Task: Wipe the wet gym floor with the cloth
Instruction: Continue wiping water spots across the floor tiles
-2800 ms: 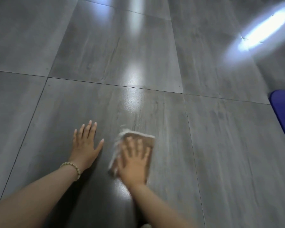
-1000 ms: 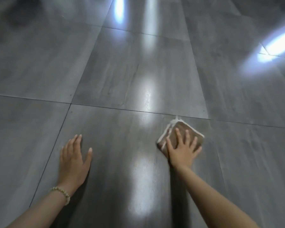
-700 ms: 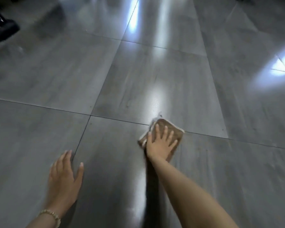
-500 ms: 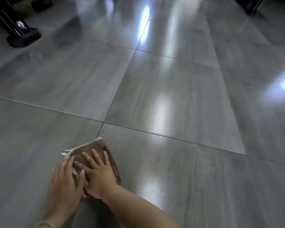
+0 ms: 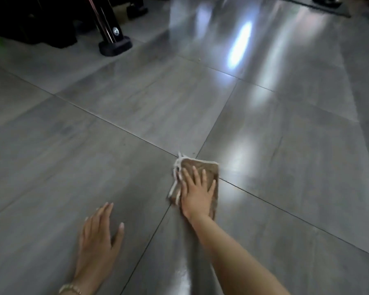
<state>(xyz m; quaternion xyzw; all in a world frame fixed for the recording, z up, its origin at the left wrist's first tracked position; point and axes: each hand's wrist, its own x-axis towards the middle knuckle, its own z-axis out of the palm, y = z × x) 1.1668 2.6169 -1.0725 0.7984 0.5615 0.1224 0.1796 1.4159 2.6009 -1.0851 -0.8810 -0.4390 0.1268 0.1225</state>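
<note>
I see the right hand (image 5: 197, 194) pressing flat, fingers straight, on the folded cloth (image 5: 209, 169) at the tile joint right of frame centre; the left hand (image 5: 97, 239) lies released on the floor (image 5: 136, 107). That bracing palm could skid on the wet gloss

Bare forearms, no sleeves; the left wrist wears what looks like a beaded bracelet (image 5: 69, 290).

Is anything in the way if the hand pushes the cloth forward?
Nothing visible does. The right hand presses flat on the brown cloth, and the tiled floor straight ahead shows only shine. The black equipment foot stands far off, up left.
</note>
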